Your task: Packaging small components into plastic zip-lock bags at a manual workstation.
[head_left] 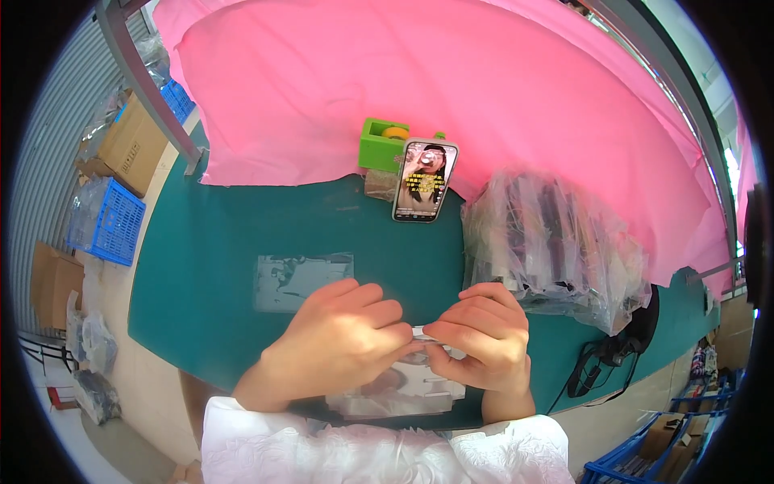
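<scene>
Both my hands meet at the near edge of the green table. My left hand (339, 343) is closed, its fingers curled and its thumb side pressed toward the middle. Facing it, my right hand (484, 335) pinches with thumb and fingers. Between the fingertips is the upper edge of a thin whitish-grey sheet (403, 391) with notched sides; its exact kind cannot be made out. Its lower part spreads toward my white sleeves. Beyond my left hand, a flat clear plastic bag (298, 278) lies on the table.
A phone (423, 181) leans upright against a green tape dispenser (379, 147). To the right stands a large clear plastic bag (556, 242) of packed items. A black strap with cable (613, 351) lies beside it. Pink cloth (363, 64) hangs behind; blue crates (117, 222) stand left.
</scene>
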The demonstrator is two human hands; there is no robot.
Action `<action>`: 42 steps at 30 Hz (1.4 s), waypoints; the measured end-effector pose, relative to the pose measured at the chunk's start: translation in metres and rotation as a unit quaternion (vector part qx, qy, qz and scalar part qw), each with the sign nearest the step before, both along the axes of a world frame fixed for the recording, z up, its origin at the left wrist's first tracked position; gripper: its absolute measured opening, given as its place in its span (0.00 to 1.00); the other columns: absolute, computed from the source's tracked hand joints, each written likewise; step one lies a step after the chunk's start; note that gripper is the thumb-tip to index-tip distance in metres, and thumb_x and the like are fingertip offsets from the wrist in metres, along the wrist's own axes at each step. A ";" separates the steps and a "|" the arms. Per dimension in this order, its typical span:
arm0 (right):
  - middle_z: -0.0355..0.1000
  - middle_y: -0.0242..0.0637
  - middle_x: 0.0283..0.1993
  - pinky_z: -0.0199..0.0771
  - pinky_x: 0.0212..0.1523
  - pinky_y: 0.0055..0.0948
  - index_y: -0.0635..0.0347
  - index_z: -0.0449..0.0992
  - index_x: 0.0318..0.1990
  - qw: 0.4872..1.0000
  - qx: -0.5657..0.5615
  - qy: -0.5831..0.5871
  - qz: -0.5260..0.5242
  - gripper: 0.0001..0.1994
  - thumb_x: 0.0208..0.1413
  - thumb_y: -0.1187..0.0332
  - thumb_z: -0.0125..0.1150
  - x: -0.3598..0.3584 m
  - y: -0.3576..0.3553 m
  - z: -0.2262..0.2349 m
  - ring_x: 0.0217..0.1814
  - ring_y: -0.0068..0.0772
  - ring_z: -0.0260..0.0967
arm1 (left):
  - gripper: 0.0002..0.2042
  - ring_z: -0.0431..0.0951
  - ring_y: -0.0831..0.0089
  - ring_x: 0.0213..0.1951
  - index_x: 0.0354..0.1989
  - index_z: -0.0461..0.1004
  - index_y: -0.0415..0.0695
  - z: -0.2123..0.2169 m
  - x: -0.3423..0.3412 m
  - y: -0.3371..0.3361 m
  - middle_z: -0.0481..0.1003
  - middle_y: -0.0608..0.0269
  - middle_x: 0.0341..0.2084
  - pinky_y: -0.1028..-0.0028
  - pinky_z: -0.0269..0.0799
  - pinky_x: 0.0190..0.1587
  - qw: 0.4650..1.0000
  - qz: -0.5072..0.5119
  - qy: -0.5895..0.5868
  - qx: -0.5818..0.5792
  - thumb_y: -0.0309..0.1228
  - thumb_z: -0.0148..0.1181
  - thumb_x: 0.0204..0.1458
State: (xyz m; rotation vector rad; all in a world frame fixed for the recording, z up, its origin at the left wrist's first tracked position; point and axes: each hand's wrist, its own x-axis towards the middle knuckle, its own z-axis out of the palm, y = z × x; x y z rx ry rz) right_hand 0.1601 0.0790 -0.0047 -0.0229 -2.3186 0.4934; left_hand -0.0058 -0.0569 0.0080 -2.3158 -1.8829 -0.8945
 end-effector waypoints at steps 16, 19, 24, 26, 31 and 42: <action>0.77 0.37 0.32 0.72 0.39 0.34 0.60 0.83 0.34 0.997 -0.077 -0.018 0.028 0.18 0.29 0.70 0.76 0.011 0.021 0.010 0.34 0.36 0.74 | 0.15 0.72 0.67 0.30 0.35 0.82 0.46 0.004 -0.007 0.001 0.74 0.67 0.23 0.67 0.68 0.32 0.996 0.041 -0.079 0.010 0.35 0.73 0.36; 0.77 0.37 0.32 0.71 0.36 0.33 0.61 0.83 0.34 0.995 -0.098 -0.010 0.031 0.18 0.28 0.71 0.76 0.014 0.023 0.006 0.33 0.37 0.74 | 0.16 0.73 0.64 0.33 0.36 0.82 0.45 0.004 -0.001 0.005 0.75 0.65 0.25 0.66 0.69 0.35 0.994 0.062 -0.094 0.004 0.35 0.73 0.36; 0.77 0.37 0.30 0.70 0.32 0.31 0.61 0.83 0.33 0.994 -0.101 -0.007 0.032 0.17 0.28 0.72 0.76 0.009 0.020 0.005 0.31 0.37 0.74 | 0.17 0.74 0.63 0.37 0.38 0.81 0.45 0.010 0.008 0.009 0.77 0.65 0.29 0.64 0.69 0.40 0.992 0.061 -0.100 0.039 0.34 0.73 0.37; 0.77 0.36 0.29 0.70 0.31 0.31 0.61 0.83 0.32 0.996 -0.086 0.013 0.036 0.16 0.29 0.73 0.75 0.006 0.018 0.003 0.30 0.36 0.74 | 0.18 0.74 0.63 0.38 0.39 0.81 0.45 0.007 0.011 0.010 0.77 0.65 0.30 0.64 0.69 0.41 0.992 0.059 -0.104 0.048 0.34 0.73 0.37; 0.76 0.35 0.27 0.70 0.29 0.30 0.60 0.82 0.31 0.997 -0.061 0.025 0.047 0.14 0.30 0.73 0.75 0.002 0.018 -0.002 0.28 0.34 0.73 | 0.16 0.74 0.66 0.36 0.36 0.83 0.46 -0.003 0.012 0.011 0.77 0.68 0.27 0.65 0.69 0.41 0.995 0.042 -0.069 0.053 0.34 0.73 0.35; 0.77 0.35 0.28 0.70 0.29 0.30 0.59 0.83 0.33 0.996 -0.060 0.006 0.069 0.12 0.38 0.68 0.77 0.003 0.024 -0.010 0.27 0.35 0.73 | 0.09 0.74 0.66 0.30 0.30 0.83 0.45 -0.002 0.009 0.014 0.75 0.66 0.21 0.67 0.66 0.37 0.990 0.039 -0.135 0.024 0.29 0.72 0.37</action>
